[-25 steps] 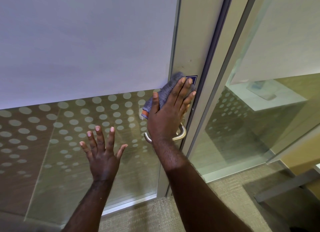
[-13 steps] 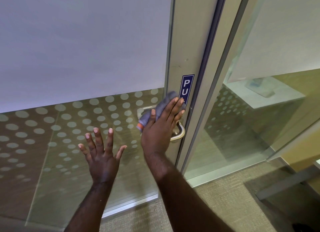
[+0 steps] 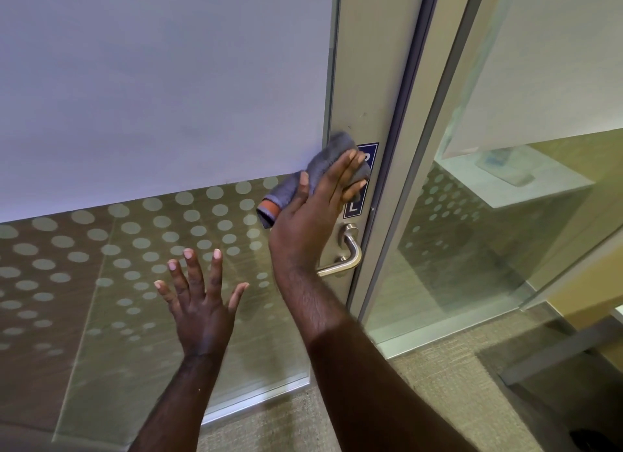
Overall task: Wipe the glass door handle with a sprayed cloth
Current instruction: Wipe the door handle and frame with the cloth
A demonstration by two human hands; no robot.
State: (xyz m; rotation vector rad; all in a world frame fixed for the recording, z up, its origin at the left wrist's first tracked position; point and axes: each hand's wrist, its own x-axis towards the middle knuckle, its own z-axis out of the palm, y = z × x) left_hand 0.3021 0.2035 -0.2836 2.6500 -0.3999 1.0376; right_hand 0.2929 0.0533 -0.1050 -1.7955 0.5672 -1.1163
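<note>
Cloth [image 3: 317,178] sits pressed under my flat right hand [image 3: 310,222] on the frame above the handle [image 3: 347,252], which I judge unfinished; left hand [image 3: 202,303] splayed, empty, against glass [image 3: 135,249].

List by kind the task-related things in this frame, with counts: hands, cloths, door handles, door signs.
Hands: 2, left hand open, right hand pressing the cloth
Cloths: 1, grey cloth
Door handles: 1, metal lever handle
Door signs: 1, blue sign, partly covered
Total: 5
</note>
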